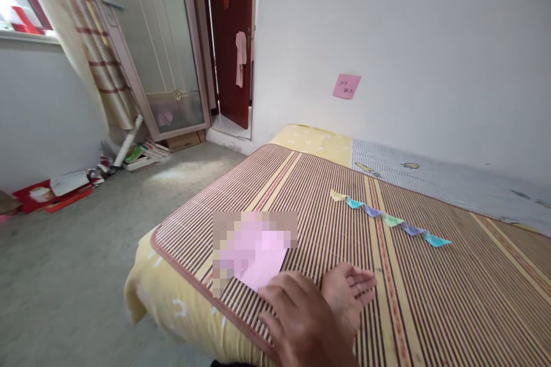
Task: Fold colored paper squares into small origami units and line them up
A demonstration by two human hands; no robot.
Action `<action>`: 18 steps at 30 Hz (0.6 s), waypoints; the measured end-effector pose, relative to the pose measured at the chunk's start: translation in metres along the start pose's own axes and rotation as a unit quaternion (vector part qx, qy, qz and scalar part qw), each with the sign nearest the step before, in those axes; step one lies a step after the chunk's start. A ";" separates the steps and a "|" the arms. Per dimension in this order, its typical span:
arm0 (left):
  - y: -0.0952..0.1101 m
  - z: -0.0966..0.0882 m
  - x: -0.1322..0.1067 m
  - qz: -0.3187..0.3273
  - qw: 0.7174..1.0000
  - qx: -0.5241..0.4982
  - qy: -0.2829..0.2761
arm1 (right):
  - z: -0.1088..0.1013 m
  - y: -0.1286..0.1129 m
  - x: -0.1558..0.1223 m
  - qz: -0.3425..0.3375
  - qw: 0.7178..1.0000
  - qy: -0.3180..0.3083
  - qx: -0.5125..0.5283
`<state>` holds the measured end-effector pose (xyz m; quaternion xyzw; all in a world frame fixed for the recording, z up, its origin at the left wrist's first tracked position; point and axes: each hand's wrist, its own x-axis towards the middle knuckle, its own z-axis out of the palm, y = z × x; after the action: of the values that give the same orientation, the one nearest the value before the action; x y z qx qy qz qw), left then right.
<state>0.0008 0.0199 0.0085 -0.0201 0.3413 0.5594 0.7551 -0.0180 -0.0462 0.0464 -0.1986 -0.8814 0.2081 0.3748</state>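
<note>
My left hand [301,321] lies flat, back up, on the striped bamboo mat [430,298] that covers the bed. Its spread fingers rest on the near corner of a pink sheet of paper [264,266], whose upper part is blurred out. Just to its right my right hand [348,292] rests on the mat, partly tucked behind the left hand, with its fingers stretched out to the right and nothing in it. Further back on the mat lies a slanting row of several small folded paper triangles [390,219] in yellow, teal, purple and green.
The bed's corner with a yellow sheet [172,304] drops to a grey floor [86,275] on the left. Books and papers [142,154] lie along the far wall under a curtain. A pink note [346,86] is stuck on the white wall. A red door [230,39] stands behind.
</note>
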 end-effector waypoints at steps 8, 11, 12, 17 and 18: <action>-0.002 0.000 0.004 -0.009 1.000 -0.021 0.002 | 0.029 0.013 0.010 0.078 0.954 -0.153 -0.244; 0.000 -0.002 0.007 -0.008 1.000 -0.030 -0.002 | 0.028 0.016 0.008 0.073 0.956 -0.156 -0.237; 0.000 -0.003 0.007 -0.007 0.999 -0.031 -0.003 | 0.028 0.018 0.007 0.076 0.956 -0.148 -0.241; -0.002 -0.003 0.013 -0.012 1.000 -0.021 -0.004 | 0.032 0.025 0.009 0.101 0.960 -0.105 -0.241; -0.003 -0.003 0.014 -0.012 1.000 -0.017 -0.004 | 0.030 0.027 0.010 0.101 0.960 -0.101 -0.239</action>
<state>0.0040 0.0291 -0.0024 -0.0347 0.3287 0.5558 0.7628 -0.0415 -0.0255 0.0187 -0.3488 -0.9138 0.0474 0.2027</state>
